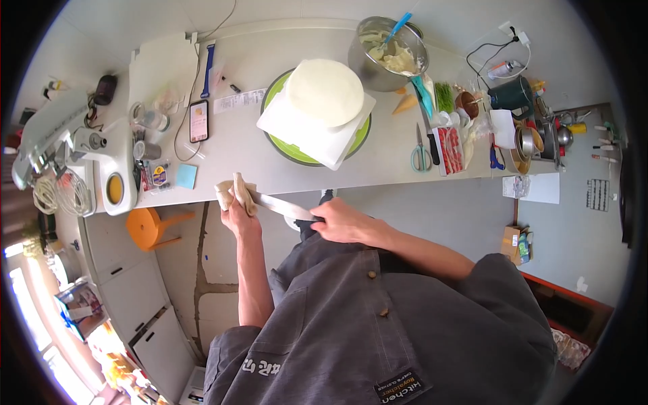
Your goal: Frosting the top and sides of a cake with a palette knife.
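My left hand (241,218) grips a folded beige cloth (245,195), which is wrapped about the far end of a long metal blade (283,207). The dark handle of that blade is in my right hand (331,220). Both hands are just off the front edge of the white table (293,182). Beyond them a round cake coated in smooth white cream (325,91) sits on a white square board (276,124). Beneath the board is a green turntable (363,136) with a dark rim.
A steel mixing bowl (354,66) holds pale cream and a blue-handled spatula (399,26). Scissors (420,152), a black-handled knife (434,148) and a box of strawberries (450,149) lie at right. Leftward are a phone (199,120), blue sticky notes (187,176) and a stand mixer (109,152).
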### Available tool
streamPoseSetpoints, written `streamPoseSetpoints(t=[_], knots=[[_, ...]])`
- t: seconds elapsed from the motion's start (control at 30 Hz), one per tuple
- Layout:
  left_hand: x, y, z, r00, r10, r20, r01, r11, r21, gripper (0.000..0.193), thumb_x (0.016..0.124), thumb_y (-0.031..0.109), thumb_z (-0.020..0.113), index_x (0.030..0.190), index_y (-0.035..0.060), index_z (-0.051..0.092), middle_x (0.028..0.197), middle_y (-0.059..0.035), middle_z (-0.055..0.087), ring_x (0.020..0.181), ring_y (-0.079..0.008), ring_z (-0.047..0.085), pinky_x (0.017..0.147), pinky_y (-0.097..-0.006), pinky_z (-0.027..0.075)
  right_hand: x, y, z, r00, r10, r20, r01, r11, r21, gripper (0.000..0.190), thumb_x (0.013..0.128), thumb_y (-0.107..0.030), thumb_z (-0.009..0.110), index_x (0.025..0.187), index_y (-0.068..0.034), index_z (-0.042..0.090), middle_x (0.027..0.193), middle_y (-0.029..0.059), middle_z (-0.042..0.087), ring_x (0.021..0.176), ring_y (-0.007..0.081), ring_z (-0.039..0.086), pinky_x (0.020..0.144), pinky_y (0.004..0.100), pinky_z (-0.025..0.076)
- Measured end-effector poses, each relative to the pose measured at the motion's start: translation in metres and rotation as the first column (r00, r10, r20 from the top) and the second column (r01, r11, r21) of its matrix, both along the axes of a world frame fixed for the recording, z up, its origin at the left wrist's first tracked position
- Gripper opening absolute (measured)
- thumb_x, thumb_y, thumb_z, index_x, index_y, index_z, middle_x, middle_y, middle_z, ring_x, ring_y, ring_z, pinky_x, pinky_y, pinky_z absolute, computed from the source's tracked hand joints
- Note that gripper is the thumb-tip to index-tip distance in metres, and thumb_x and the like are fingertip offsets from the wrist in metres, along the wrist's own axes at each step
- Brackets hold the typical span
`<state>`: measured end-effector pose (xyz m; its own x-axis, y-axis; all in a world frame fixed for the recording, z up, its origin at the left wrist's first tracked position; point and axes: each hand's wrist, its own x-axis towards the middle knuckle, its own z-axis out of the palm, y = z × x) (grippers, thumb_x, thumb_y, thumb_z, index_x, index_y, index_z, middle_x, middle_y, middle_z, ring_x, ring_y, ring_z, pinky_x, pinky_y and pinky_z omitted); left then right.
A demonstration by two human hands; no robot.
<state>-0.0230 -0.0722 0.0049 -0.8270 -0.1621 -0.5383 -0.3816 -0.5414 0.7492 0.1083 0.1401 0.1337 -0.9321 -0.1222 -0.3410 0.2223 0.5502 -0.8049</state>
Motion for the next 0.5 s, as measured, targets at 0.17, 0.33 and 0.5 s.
streamPoseSetpoints(t=[0.17, 0.33, 0.5], knots=[[-0.05, 0.02, -0.013, 0.951, -0.307, -0.043, 0.204, 0.724, -0.659, 0.038, 0.094, 0.011, 0.072, 0.129, 0.0, 0.06, 0.114, -0.0099, 0.069, 0.096, -0.0183, 0.069, 0.073, -0.0316, 0.058, 0.038, 0.051, 0.02, 0.936, -0.352, 0.026, 0.348, 0.907, -0.238, 0.027, 0.095, -0.012, 0.068, 0.12, -0.001, 0.073, 0.084, 0.02, 0.073, 0.07, 0.0259, 0.071, 0.066, 0.0381, 0.053], [-0.073, 0.024, -0.058, 0.786, -0.619, 0.013, 0.073, 0.073, -0.995, 0.063, 0.092, 0.012, 0.068, 0.15, -0.0027, 0.048, 0.126, -0.0169, 0.067, 0.109, -0.0289, 0.067, 0.099, -0.0376, 0.054, 0.012, 0.116, 0.042, 0.619, -0.499, -0.607, 0.68, 0.727, 0.096, 0.037, 0.097, -0.003, 0.067, 0.133, -0.01, 0.07, 0.082, 0.009, 0.064, 0.067, 0.0169, 0.059, 0.062, 0.0352, 0.047], [-0.039, 0.087, 0.001, 0.771, -0.635, 0.054, 0.632, 0.751, -0.191, 0.074, 0.084, -0.005, 0.056, 0.154, -0.0122, 0.035, 0.138, -0.0314, 0.058, 0.118, -0.0396, 0.067, 0.101, -0.0423, 0.055, -0.013, 0.172, 0.028, 0.582, -0.428, -0.692, 0.775, 0.549, 0.312, 0.032, 0.093, -0.005, 0.072, 0.124, -0.011, 0.075, 0.083, 0.009, 0.065, 0.069, 0.026, 0.062, 0.063, 0.0389, 0.05]])
